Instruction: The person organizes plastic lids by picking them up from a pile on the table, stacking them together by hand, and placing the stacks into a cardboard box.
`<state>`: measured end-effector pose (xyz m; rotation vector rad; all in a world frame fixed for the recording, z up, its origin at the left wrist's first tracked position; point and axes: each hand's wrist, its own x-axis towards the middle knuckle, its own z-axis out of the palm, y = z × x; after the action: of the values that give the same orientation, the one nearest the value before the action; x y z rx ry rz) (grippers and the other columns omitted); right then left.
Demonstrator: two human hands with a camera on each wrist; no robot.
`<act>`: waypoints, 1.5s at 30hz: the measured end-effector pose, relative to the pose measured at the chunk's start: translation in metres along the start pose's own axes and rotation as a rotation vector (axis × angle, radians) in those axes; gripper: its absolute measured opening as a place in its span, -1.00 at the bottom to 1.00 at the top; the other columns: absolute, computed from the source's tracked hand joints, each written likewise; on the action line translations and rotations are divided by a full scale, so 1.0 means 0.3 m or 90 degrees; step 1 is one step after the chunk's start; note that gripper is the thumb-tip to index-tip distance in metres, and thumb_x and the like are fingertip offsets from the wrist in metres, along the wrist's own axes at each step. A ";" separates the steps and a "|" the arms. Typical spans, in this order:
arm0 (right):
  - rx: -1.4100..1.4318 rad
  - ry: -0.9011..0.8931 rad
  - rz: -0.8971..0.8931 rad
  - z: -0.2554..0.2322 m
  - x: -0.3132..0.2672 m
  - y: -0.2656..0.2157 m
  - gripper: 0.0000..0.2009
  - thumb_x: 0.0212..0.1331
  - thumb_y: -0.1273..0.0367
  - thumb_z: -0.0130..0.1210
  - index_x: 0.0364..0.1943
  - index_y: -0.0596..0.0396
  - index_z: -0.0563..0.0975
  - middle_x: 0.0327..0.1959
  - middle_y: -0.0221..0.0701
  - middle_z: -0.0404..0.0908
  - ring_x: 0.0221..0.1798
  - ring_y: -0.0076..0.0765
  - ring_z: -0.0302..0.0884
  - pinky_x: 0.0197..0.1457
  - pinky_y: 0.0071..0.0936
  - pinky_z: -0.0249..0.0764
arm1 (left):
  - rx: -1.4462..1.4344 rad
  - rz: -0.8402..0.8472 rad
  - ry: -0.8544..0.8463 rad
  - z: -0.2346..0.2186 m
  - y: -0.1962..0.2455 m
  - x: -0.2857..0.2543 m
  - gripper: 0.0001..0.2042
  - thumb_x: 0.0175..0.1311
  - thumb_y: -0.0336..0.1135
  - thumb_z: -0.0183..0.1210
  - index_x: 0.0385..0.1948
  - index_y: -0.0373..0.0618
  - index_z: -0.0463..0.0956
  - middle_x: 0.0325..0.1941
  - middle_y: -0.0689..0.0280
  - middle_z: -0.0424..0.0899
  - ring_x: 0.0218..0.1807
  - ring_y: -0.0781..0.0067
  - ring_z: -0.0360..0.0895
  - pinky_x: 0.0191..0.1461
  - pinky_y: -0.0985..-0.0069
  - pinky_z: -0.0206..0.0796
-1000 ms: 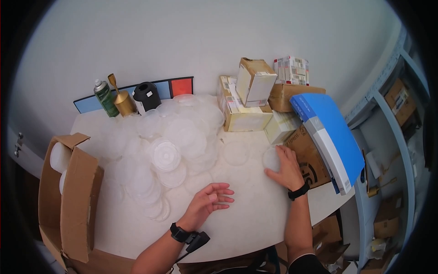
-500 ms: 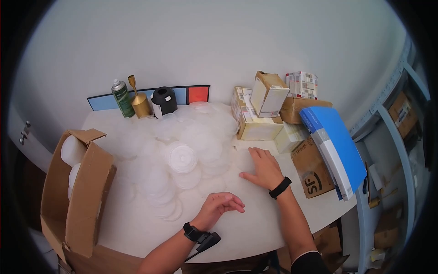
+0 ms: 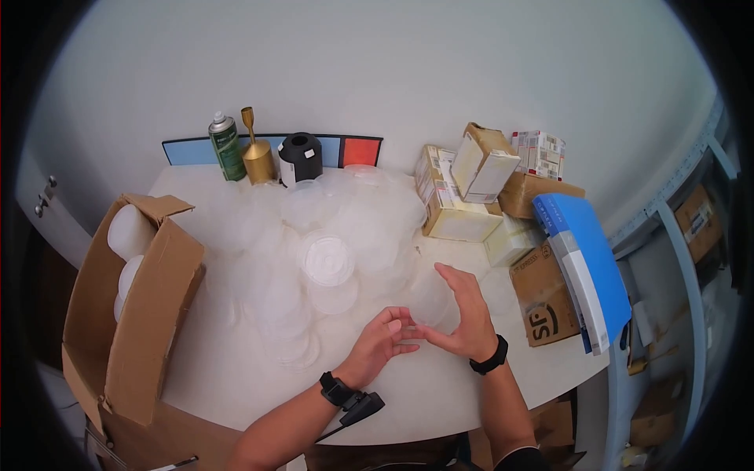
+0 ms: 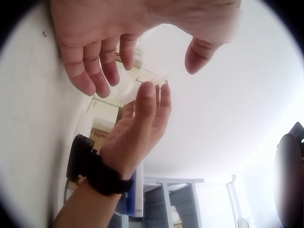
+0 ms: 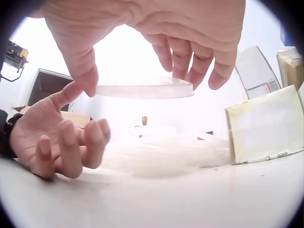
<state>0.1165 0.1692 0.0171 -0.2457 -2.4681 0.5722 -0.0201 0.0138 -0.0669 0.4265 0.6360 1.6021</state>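
Observation:
A translucent round plastic lid is held at its rim by my right hand, thumb on one side and fingertips on the other. In the right wrist view the lid appears edge-on, raised over the table. My left hand is beside it, palm toward the lid, fingers loosely bent and nothing in its grasp. Its fingertips come close to the right thumb. To the left spreads a large heap of similar clear lids, with a whiter ringed lid on top.
At the left stands an open cardboard box with white tubs inside. Small cartons, a brown box and a blue binder fill the right. A spray can and a black canister stand behind.
My right hand has moved left from near the brown box, taken a lid from the tabletop and brought it toward the left hand. The head view has shifted.

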 end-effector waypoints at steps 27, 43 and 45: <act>-0.016 -0.163 -0.064 0.103 -0.051 -0.009 -0.54 0.03 0.54 0.20 0.12 0.05 0.60 0.25 -0.25 0.55 0.27 0.01 0.45 0.29 -0.22 0.48 | 0.036 -0.226 -0.190 -0.012 0.009 -0.094 -0.48 0.31 -0.09 0.23 0.22 -0.23 0.46 0.08 0.19 0.65 0.18 0.28 0.58 0.33 0.33 0.37; -0.085 -0.108 0.071 0.048 -0.084 0.005 -0.83 0.13 0.43 0.29 -0.46 0.13 0.49 -0.28 -0.32 0.59 -0.19 -0.08 0.53 -0.14 -0.25 0.47 | 0.028 -0.167 -0.090 -0.026 0.106 -0.110 -0.40 0.19 -0.02 0.22 0.19 -0.29 0.46 0.03 0.13 0.67 0.09 0.25 0.60 0.28 0.33 0.37; -0.107 -0.094 0.138 0.032 -0.092 0.008 -0.81 0.13 0.43 0.29 -0.47 0.13 0.47 -0.30 -0.33 0.58 -0.21 -0.06 0.52 -0.15 -0.23 0.47 | 0.040 -0.150 -0.076 -0.037 0.114 -0.108 -0.37 0.17 0.01 0.19 0.18 -0.30 0.46 0.04 0.12 0.67 0.08 0.24 0.60 0.27 0.33 0.38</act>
<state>0.1333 0.1598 -0.0051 -0.5623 -2.6554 0.4862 -0.0492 -0.0216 -0.0513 0.4723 0.6225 1.3263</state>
